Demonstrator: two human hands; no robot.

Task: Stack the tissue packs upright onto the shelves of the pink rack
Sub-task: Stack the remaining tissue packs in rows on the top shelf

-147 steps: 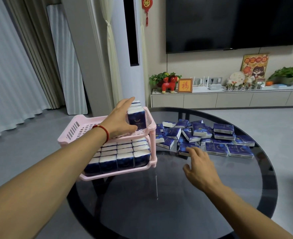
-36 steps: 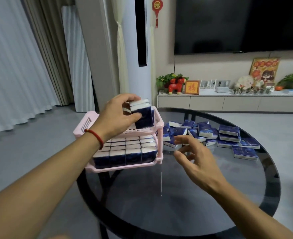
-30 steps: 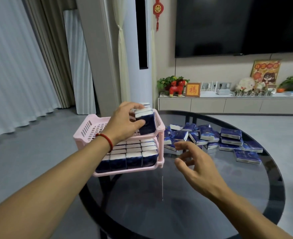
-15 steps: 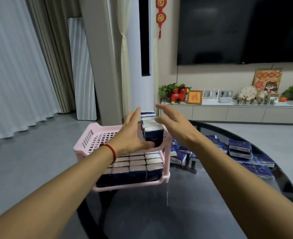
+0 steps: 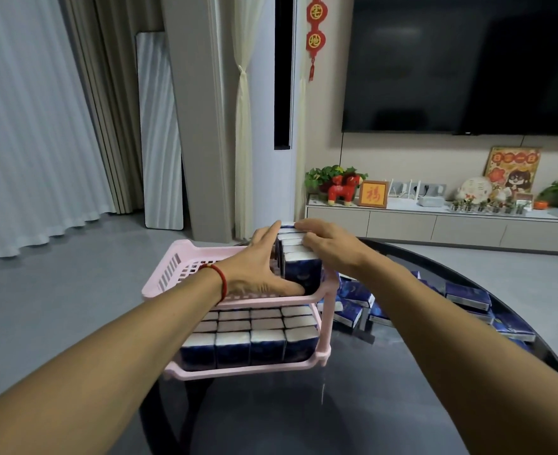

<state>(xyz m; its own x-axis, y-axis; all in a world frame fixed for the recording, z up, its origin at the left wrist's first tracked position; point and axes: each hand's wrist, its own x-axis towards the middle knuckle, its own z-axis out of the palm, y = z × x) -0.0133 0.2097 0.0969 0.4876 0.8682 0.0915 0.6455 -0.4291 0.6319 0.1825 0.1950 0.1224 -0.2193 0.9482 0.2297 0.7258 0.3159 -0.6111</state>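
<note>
On the top shelf of the pink slotted plastic 2-tier rack (image 5: 185,264), a row of upright navy-and-white tissue packs (image 5: 299,257) stands at the right end. The left hand (image 5: 258,270) presses its side with straight fingers; the right hand (image 5: 330,241) rests flat on top. More packs (image 5: 464,295) lie on the dark glass counter (image 5: 304,415).

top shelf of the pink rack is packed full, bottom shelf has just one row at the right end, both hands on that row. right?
Swapped. In the head view the bottom shelf of the pink rack is packed full; the top shelf holds the single row of tissue packs at its right end. Both the left hand and right hand are on that row.
</note>
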